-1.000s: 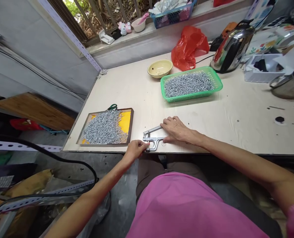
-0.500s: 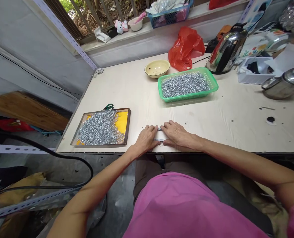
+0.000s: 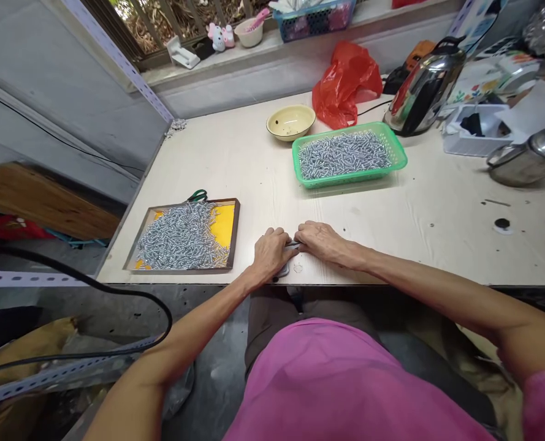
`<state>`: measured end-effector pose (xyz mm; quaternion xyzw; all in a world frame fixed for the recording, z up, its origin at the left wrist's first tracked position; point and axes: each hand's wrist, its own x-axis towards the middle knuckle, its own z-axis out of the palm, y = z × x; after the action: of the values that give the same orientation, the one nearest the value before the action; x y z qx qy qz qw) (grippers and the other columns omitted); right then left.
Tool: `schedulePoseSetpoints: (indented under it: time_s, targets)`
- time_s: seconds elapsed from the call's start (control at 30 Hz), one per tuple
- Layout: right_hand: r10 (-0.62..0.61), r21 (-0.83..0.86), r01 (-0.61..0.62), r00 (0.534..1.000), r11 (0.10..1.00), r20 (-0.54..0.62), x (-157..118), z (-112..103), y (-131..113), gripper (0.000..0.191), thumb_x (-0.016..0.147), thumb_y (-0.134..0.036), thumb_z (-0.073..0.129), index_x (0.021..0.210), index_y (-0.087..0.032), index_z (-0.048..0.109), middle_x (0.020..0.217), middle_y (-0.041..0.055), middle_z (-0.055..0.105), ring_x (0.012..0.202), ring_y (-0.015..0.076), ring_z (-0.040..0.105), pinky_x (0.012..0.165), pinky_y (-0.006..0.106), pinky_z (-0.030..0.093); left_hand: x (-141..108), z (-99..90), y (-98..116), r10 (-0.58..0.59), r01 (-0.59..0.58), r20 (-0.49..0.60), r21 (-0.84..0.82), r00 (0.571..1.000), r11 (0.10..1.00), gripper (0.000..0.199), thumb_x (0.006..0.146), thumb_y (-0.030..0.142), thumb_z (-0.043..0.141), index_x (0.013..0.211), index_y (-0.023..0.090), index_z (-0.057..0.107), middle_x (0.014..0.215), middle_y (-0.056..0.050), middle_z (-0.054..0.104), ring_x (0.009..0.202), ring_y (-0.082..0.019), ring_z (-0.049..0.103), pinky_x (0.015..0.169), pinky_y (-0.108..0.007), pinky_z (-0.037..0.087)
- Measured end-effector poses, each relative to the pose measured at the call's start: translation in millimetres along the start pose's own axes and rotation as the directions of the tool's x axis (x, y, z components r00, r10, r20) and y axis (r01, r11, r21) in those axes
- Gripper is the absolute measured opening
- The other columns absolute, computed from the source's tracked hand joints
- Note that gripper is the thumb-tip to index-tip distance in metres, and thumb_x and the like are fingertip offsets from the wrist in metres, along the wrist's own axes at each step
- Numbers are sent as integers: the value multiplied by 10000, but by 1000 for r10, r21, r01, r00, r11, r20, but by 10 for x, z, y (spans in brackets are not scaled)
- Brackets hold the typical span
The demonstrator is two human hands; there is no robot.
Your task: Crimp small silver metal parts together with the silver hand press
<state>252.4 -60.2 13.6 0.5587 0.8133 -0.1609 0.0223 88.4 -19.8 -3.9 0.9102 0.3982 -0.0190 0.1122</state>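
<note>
Near the front edge of the table, my left hand (image 3: pixel 270 252) and my right hand (image 3: pixel 322 241) are close together with fingers closed. A thin grey strip-like piece (image 3: pixel 292 244) runs between their fingertips, both hands pinching it; most of it is hidden by the fingers. Beneath my left hand, the end of a small grey metal object (image 3: pixel 284 270) shows on the table. To the left lies a shallow tray (image 3: pixel 236 236) with a yellow bottom, heaped with small shiny metal pieces (image 3: pixel 178 239). Farther back, a green basket (image 3: pixel 346 181) holds more such pieces.
Green-handled scissors (image 3: pixel 198 195) lie behind the tray. A cream bowl (image 3: pixel 291 122) and a red plastic bag (image 3: pixel 346 86) are at the back. At right are an electric kettle (image 3: pixel 426 89), a white box (image 3: pixel 474 144), a steel pot (image 3: pixel 525 162) and a black round part (image 3: pixel 502 223).
The grey parts between my hands were apart as two bars; now one thin strip shows there. My right hand has turned, its thumb moving up from the table. The view has shifted slightly.
</note>
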Motion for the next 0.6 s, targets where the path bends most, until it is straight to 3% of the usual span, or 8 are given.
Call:
schedulePoseSetpoints:
  time_s: [0.1, 0.17, 0.3, 0.4, 0.5, 0.6]
  targets:
    - [-12, -20, 11, 999, 1000, -42, -1, 22, 21, 171, 924, -225, 504, 948, -141, 651, 978, 106, 639, 930, 214, 549, 691, 285, 371, -25, -19, 13, -18, 18, -10, 27, 1000, 999, 262, 836, 405, 631, 979, 188, 666, 971, -65, 617, 979, -235, 525, 776, -335, 454]
    - [-40, -18, 39, 997, 999, -64, 23, 30, 90, 199, 871, -288, 600, 997, -141, 645, 1006, 113, 622, 961, 233, 536, 694, 284, 374, -81, -24, 33, -28, 29, -23, 41, 999, 999, 344, 823, 417, 642, 1074, 183, 636, 1022, -77, 615, 1007, -248, 525, 797, -347, 469]
    - [-124, 86, 130, 990, 988, -70, 84, 25, 298, 365, 819, -418, 658, 1056, -143, 628, 976, 104, 604, 901, 218, 544, 688, 275, 380, -275, 76, 136, 4, -4, -130, 0, 992, 1000, 428, 864, 323, 595, 1253, 161, 517, 1274, -122, 548, 1175, -270, 488, 951, -403, 454]
    - [-72, 107, 87, 987, 990, -141, 115, 56, 385, 233, 899, -297, 549, 1049, -141, 635, 961, 95, 606, 898, 196, 544, 728, 273, 376, -408, 231, 273, 94, -111, -209, -72, 973, 991, 422, 901, 248, 532, 1308, 153, 468, 1415, -148, 458, 1333, -286, 390, 1079, -456, 367]
    - [-1, 59, 13, 979, 998, -206, 182, 112, 427, 182, 912, -212, 505, 984, -150, 660, 992, 92, 620, 964, 208, 523, 779, 293, 360, -477, 363, 410, 169, -202, -195, -164, 966, 966, 424, 919, 294, 515, 1319, 162, 464, 1408, -150, 482, 1368, -291, 368, 1113, -487, 332]
    - [33, 10, -31, 969, 999, -244, 293, 121, 470, 186, 921, -236, 500, 966, -161, 664, 996, 89, 634, 965, 218, 514, 785, 315, 347, -495, 421, 483, 183, -222, -176, -237, 967, 946, 410, 929, 318, 502, 1306, 159, 476, 1376, -152, 519, 1362, -282, 385, 1135, -515, 289]
